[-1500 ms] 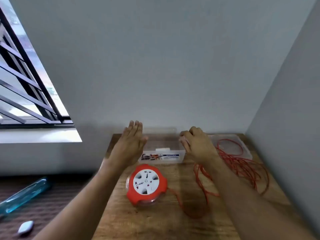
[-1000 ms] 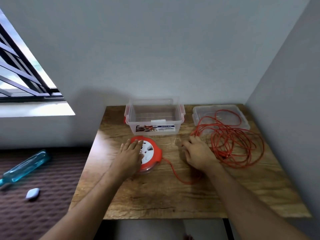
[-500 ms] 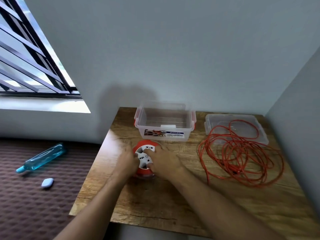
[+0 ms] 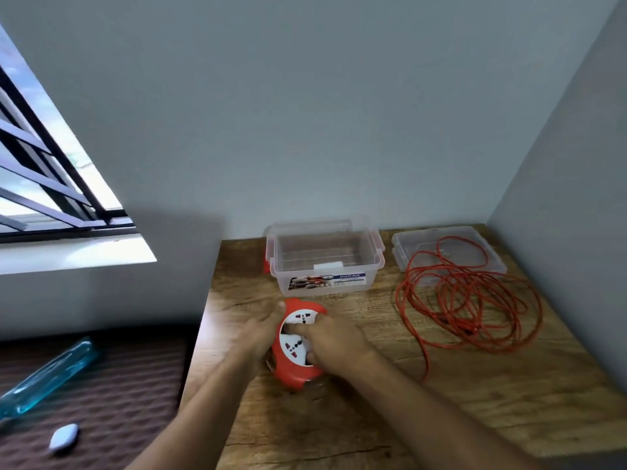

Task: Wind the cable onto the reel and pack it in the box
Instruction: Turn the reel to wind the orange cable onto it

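Daylight enters through the window (image 4: 51,184) at left, casting a soft shadow on the wall (image 4: 305,113). Wide-angle distortion bends the edges. Both hands are slightly motion-blurred.

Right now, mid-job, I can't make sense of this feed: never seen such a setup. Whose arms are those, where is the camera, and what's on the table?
There is no machine here. A person works with bare hands, and the single picture comes from a wide-angle camera worn on the head, looking forward and down, so the arms enter from the bottom edge.

Both hands grip the red and white cable reel: the left hand cups its left side, the right hand lies over its right part.

On the wooden table behind the reel stands an open clear plastic box, empty as far as I can see. To its right lies the box's lid, with the loose orange cable piled partly over it and not yet wound.
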